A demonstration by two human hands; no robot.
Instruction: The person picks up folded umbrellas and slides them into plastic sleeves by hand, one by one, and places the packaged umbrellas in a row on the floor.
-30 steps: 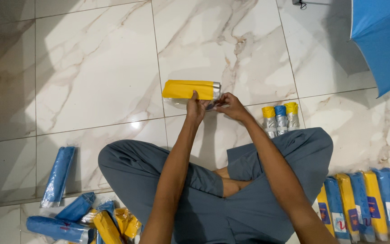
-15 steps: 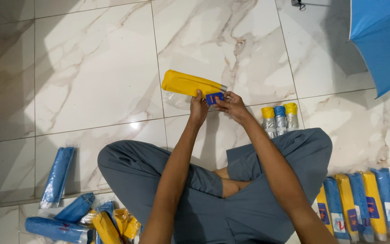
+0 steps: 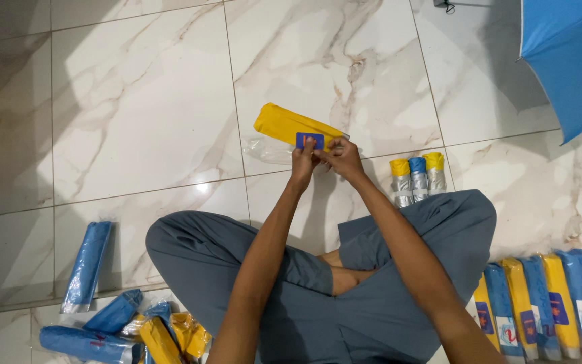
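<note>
Yellow folded umbrella (image 3: 289,126) now tilting, blue tag showing

Both hands are pinching its near end above the floor (image 3: 143,101): left hand (image 3: 302,160) and right hand (image 3: 340,155) fingers closed on the blue tag (image 3: 310,140) (its clear sleeve (image 3: 267,149) is now hanging below).

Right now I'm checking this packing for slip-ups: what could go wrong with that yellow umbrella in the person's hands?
Both hands, left hand and right hand, pinch only the near end of the yellow folded umbrella, so its far end could sag or slide out of the grip. The thin clear plastic sleeve hanging beneath might tear or snag. The three upright umbrellas stand close to the right forearm, and a careless swing could topple them.
</note>
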